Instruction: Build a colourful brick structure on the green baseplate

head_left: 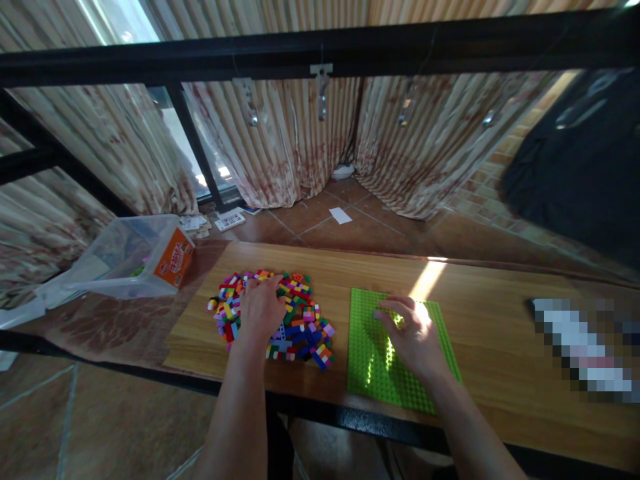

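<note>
The person leans over a wooden table [505, 353] with both hands busy at once. Left of the frame's centre, a pile of toy bricks [307, 333] lies spread in red, yellow, blue, pink, orange and green, and the left hand [263, 307] reaches down into it, palm toward the bricks. Its fingertips are partly lost among the colours, so I can't tell whether they grip anything.

Right of centre, a bright green studded baseplate [363, 360] lies flat near the table's front edge. The right hand [407, 327] is over it, thumb and forefinger drawn close together at a small bluish piece [376, 314]; whether they pinch it or it sits on the studs, I can't make out. Sunlight falls across the knuckles.

At the left of the frame, a clear plastic bin [113, 287] with an orange label [174, 256] stands on a brown cloth [125, 340], a few coloured bits inside. Striped curtains [280, 147] hang across the top behind a black bar [280, 57], and a white paper [341, 215] lies on the tiled floor [310, 210] at upper centre.
</note>
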`<act>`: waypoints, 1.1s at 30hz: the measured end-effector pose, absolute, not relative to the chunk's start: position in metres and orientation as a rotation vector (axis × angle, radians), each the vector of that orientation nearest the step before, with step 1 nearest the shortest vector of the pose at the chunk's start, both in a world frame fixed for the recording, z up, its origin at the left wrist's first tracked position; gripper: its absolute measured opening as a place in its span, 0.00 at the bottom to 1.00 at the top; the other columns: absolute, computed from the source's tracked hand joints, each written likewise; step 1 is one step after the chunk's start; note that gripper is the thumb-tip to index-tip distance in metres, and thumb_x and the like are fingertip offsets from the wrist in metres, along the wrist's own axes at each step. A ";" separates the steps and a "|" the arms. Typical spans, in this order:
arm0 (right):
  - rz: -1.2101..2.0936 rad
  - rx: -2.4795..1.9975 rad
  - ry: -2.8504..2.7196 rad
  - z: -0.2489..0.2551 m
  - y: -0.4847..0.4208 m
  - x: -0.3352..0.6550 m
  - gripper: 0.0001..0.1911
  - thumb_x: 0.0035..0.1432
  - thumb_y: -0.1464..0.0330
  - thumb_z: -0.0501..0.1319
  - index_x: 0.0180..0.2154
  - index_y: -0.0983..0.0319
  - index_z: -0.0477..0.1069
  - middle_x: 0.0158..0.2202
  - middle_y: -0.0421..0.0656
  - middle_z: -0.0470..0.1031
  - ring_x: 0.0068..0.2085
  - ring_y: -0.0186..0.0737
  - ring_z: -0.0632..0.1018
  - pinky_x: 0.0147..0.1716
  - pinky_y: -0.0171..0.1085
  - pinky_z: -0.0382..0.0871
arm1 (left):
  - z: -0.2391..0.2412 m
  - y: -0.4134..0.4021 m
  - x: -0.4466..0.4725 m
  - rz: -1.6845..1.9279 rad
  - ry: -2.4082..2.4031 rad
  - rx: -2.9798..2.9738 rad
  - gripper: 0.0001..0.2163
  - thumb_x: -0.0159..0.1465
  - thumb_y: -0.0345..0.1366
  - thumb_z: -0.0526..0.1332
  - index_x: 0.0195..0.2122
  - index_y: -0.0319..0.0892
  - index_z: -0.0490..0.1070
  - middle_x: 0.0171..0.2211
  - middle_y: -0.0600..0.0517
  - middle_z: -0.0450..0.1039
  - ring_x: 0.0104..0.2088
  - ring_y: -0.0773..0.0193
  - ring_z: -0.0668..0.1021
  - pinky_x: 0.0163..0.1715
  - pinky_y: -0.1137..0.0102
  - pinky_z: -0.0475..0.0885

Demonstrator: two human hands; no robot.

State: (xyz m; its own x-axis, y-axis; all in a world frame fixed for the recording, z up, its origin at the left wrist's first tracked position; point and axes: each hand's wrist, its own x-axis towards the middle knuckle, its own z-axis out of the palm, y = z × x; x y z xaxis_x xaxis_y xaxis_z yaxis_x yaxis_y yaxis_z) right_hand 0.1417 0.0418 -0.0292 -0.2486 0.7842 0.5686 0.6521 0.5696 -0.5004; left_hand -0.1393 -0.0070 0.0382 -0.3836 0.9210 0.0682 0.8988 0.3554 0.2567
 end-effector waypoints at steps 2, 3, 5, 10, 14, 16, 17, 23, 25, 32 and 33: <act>0.220 -1.159 -1.985 -0.028 0.041 0.142 0.09 0.62 0.63 0.57 0.39 0.57 0.74 0.42 0.46 0.74 0.43 0.44 0.75 0.40 0.47 0.73 | 0.039 -0.006 -0.138 0.425 2.509 1.657 0.24 0.57 0.29 0.58 0.56 0.41 0.70 0.43 0.45 0.79 0.51 0.46 0.72 0.51 0.55 0.66; 0.225 -1.160 -1.987 -0.027 0.041 0.142 0.09 0.62 0.62 0.57 0.39 0.57 0.74 0.42 0.46 0.74 0.43 0.44 0.75 0.41 0.48 0.73 | 0.040 -0.005 -0.137 0.443 2.503 1.649 0.24 0.57 0.28 0.58 0.56 0.41 0.71 0.42 0.45 0.79 0.51 0.46 0.72 0.50 0.55 0.66; 0.228 -1.158 -1.989 -0.026 0.041 0.142 0.09 0.62 0.63 0.57 0.39 0.57 0.74 0.42 0.47 0.74 0.43 0.45 0.76 0.41 0.48 0.73 | 0.041 -0.005 -0.138 0.492 2.487 1.643 0.23 0.56 0.27 0.58 0.54 0.41 0.72 0.40 0.45 0.79 0.49 0.46 0.74 0.49 0.54 0.67; 0.239 -1.159 -1.939 -0.021 0.041 0.141 0.08 0.61 0.64 0.58 0.38 0.58 0.74 0.42 0.47 0.75 0.43 0.45 0.76 0.42 0.49 0.72 | 0.043 -0.006 -0.145 0.932 2.247 1.509 0.20 0.56 0.28 0.59 0.51 0.39 0.74 0.37 0.46 0.79 0.38 0.55 0.78 0.44 0.59 0.71; 0.447 -1.147 -1.813 -0.009 0.034 0.132 0.08 0.61 0.64 0.59 0.39 0.57 0.75 0.42 0.46 0.76 0.43 0.43 0.77 0.43 0.47 0.72 | 0.045 -0.006 -0.136 1.319 1.694 1.280 0.20 0.54 0.33 0.64 0.50 0.41 0.74 0.37 0.50 0.78 0.37 0.62 0.78 0.42 0.65 0.73; 0.663 -1.121 -1.721 0.000 0.027 0.125 0.08 0.61 0.63 0.59 0.39 0.57 0.75 0.40 0.45 0.76 0.42 0.42 0.77 0.42 0.44 0.72 | 0.045 -0.004 -0.122 1.368 1.493 1.202 0.21 0.53 0.34 0.66 0.49 0.42 0.75 0.37 0.51 0.77 0.37 0.63 0.78 0.41 0.67 0.73; 0.779 -1.117 -1.683 0.004 0.024 0.121 0.09 0.62 0.62 0.59 0.39 0.58 0.76 0.38 0.44 0.77 0.41 0.41 0.77 0.41 0.43 0.72 | 0.044 -0.004 -0.114 1.372 1.428 1.179 0.20 0.53 0.34 0.67 0.49 0.43 0.75 0.37 0.51 0.77 0.37 0.64 0.78 0.41 0.67 0.73; 1.396 -0.988 -1.433 0.014 0.011 0.109 0.15 0.60 0.58 0.60 0.42 0.60 0.75 0.34 0.43 0.78 0.33 0.37 0.77 0.33 0.38 0.73 | 0.039 0.003 -0.061 1.338 1.209 1.144 0.17 0.54 0.32 0.67 0.46 0.44 0.76 0.36 0.52 0.77 0.38 0.66 0.77 0.44 0.69 0.72; 1.444 -0.968 -1.354 0.015 0.012 0.110 0.15 0.58 0.57 0.62 0.40 0.60 0.75 0.31 0.42 0.77 0.30 0.35 0.75 0.30 0.36 0.72 | 0.036 0.005 -0.050 1.307 1.174 1.148 0.16 0.54 0.31 0.66 0.45 0.44 0.77 0.37 0.52 0.77 0.38 0.66 0.78 0.45 0.68 0.72; 1.392 -0.952 -1.235 0.017 0.019 0.119 0.12 0.51 0.59 0.67 0.33 0.60 0.74 0.29 0.40 0.76 0.31 0.36 0.75 0.33 0.38 0.72 | 0.030 0.006 -0.028 1.289 1.222 1.142 0.18 0.55 0.33 0.65 0.48 0.43 0.75 0.41 0.49 0.78 0.43 0.62 0.78 0.48 0.63 0.73; 1.377 -0.958 -1.232 0.017 0.019 0.119 0.12 0.50 0.59 0.67 0.33 0.60 0.74 0.30 0.41 0.76 0.33 0.37 0.76 0.35 0.39 0.73 | 0.029 0.006 -0.026 1.292 1.239 1.141 0.18 0.55 0.33 0.65 0.48 0.43 0.75 0.42 0.49 0.78 0.43 0.62 0.78 0.49 0.63 0.73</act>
